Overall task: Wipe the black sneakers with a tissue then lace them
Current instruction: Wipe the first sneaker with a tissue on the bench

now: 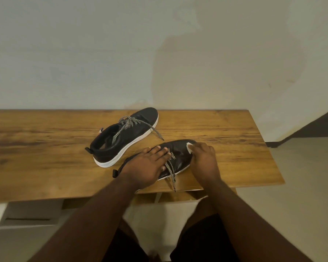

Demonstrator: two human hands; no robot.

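Near black leather sneaker with white sole [180,157] lying on brown wood-grain tabletop [45,148] | left hand [148,167] resting flat on it, grip wide | right hand [204,157] pinching white crumpled tissue [190,147] against toe | 2nd black sneaker [125,137] sitting just behind, laces loose.
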